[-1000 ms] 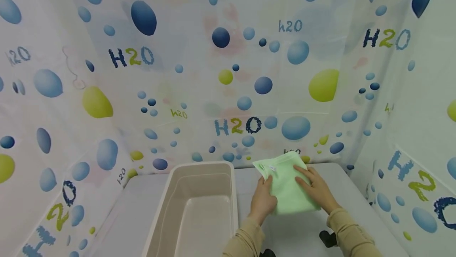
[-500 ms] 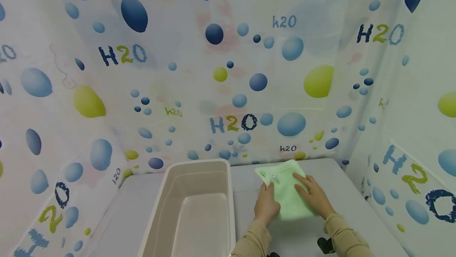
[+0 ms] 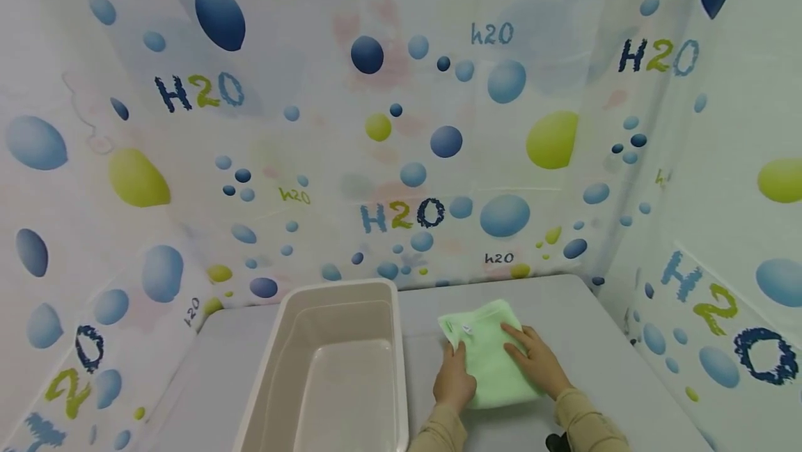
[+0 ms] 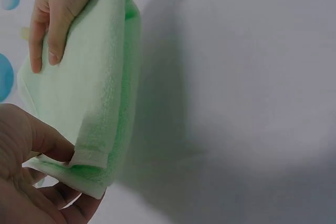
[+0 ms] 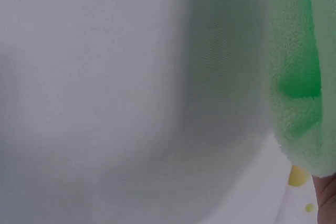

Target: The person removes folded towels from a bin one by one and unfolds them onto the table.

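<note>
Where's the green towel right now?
In the head view the towel lies folded on the table, just right of the beige tub, with the left hand and right hand on it.

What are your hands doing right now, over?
Left hand pinches green towel edge. Right hand rests on top. Towel folded on table. Beige bin beside it, nothing blocking.

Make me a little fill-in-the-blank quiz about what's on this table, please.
1. Both hands are on a folded towel whose colour is light ____.
2. The beige tub beside the towel holds ____.
3. The left hand grips the towel's edge that faces the ____.
4. The right hand lies on ____ of the towel.

Missing words: green; nothing; tub; top
</note>
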Available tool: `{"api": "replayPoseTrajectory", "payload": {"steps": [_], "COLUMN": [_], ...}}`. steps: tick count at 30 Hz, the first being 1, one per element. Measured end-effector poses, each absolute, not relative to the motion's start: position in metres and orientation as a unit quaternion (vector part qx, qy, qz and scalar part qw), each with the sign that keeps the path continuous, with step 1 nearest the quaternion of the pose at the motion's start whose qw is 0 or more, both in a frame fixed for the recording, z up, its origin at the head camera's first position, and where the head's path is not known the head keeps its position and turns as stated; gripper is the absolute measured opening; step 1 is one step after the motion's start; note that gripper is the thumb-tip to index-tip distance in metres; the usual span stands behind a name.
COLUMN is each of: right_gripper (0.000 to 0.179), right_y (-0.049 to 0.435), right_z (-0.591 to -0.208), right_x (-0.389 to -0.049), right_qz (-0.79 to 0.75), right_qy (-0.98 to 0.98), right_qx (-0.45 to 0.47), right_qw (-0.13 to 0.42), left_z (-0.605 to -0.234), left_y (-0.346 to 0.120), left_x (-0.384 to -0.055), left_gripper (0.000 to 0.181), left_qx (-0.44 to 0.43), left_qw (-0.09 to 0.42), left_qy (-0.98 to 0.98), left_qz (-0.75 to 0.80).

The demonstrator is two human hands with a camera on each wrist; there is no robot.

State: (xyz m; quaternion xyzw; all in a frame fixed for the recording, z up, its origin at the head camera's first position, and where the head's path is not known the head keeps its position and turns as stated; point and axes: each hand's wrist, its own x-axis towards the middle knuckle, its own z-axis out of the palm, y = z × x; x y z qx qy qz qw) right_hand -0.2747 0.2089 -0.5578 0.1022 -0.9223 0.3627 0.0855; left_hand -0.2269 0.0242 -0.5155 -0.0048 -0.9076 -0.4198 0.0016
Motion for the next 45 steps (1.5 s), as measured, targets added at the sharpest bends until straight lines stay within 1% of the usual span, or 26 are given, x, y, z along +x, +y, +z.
{"api": "replayPoseTrajectory", "payload": {"steps": [5, 12, 19, 25, 35, 45], "right_gripper": [0.041, 0.041, 0.04, 0.04, 0.041, 0.038], "right_y": [0.201, 0.194, 0.189, 0.185, 0.185, 0.185], "right_z": [-0.568, -0.58, -0.59, -0.594, -0.603, -0.604], "right_x": [-0.275, -0.273, -0.272, -0.271, -0.276, -0.281], "right_qz": [0.364, 0.372, 0.368, 0.353, 0.323, 0.264], "right_qy": [-0.924, -0.921, -0.922, -0.928, -0.942, -0.959], "right_qx": [0.091, 0.086, 0.084, 0.079, 0.068, 0.071], "right_qw": [0.073, 0.075, 0.086, 0.086, 0.061, 0.071], "left_z": [-0.529, -0.544, -0.555, -0.56, -0.567, -0.576], "left_y": [0.018, 0.014, 0.012, 0.012, 0.012, 0.011], "left_x": [-0.228, -0.226, -0.227, -0.227, -0.231, -0.235], "left_gripper": [0.064, 0.062, 0.063, 0.06, 0.056, 0.053], "left_qx": [-0.003, -0.006, -0.01, -0.011, -0.005, 0.021], "left_qw": [0.013, 0.013, 0.017, 0.032, 0.061, 0.074], "left_qy": [-0.913, -0.914, -0.931, -0.942, -0.941, -0.939], "left_qz": [-0.408, -0.406, -0.365, -0.335, -0.333, -0.335]}}
